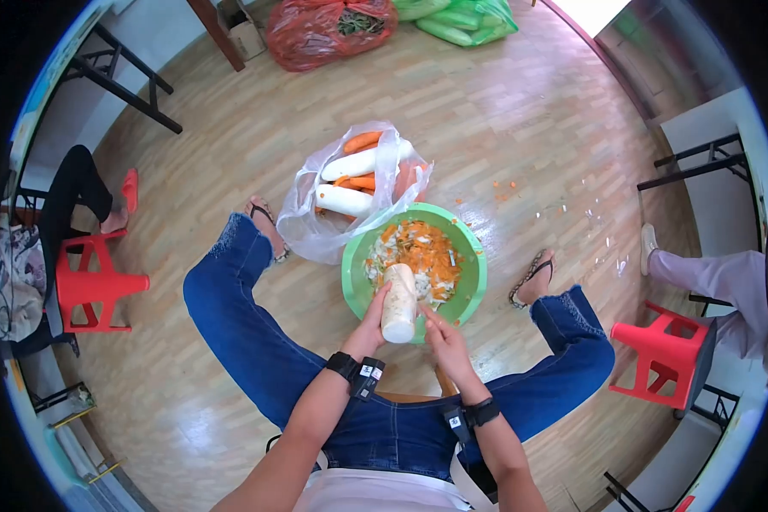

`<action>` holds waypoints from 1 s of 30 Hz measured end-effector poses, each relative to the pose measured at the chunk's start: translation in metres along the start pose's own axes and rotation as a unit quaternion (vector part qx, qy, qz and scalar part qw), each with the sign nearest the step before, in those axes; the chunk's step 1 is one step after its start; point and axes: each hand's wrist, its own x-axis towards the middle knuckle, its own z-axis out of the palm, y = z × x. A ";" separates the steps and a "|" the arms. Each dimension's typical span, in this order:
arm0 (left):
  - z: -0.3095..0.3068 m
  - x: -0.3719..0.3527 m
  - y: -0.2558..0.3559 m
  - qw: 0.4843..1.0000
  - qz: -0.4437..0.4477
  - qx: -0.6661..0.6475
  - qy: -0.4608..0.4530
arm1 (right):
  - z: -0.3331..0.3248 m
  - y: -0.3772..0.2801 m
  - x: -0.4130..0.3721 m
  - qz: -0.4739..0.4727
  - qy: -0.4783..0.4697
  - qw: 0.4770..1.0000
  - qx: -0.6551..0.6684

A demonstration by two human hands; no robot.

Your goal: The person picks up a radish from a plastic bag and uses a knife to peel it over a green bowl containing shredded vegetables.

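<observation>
My left hand [370, 328] is wrapped round a thick white radish [399, 303], which stands tilted over the near rim of a green basin [480, 286]. Close to the radish's right side, my right hand [448, 343] is closed; what it grips is too small to make out. Chopped orange and white pieces [431, 256] lie in the basin. Just behind it, a clear plastic bag [305, 224] holds whole carrots [363, 142] and more white radishes [345, 200].
Scraps of carrot [503, 194] and white bits lie on the wooden floor [538, 128]. Red stools [102, 290] stand at left and right, with a seated person beside each. A red bag [316, 38] and a green bag [469, 21] lie at the back.
</observation>
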 end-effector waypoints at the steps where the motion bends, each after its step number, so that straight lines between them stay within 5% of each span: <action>1: -0.001 0.001 0.000 1.000 0.003 -0.014 0.016 | 0.003 -0.001 -0.007 0.000 -0.001 1.000 -0.002; 15: -0.009 0.001 0.001 0.998 -0.017 -0.058 0.014 | 0.013 -0.034 -0.021 -0.083 0.036 0.962 -0.259; 25: -0.021 0.013 -0.001 0.996 0.057 -0.044 0.046 | 0.022 -0.012 -0.010 -0.072 0.083 0.971 -0.213; 28: -0.019 0.012 -0.001 0.994 0.078 -0.024 0.077 | 0.026 0.010 -0.003 -0.137 0.126 0.974 -0.133; 30: -0.015 0.012 -0.002 0.992 0.094 -0.035 0.077 | 0.022 0.006 -0.002 0.082 0.028 0.979 0.183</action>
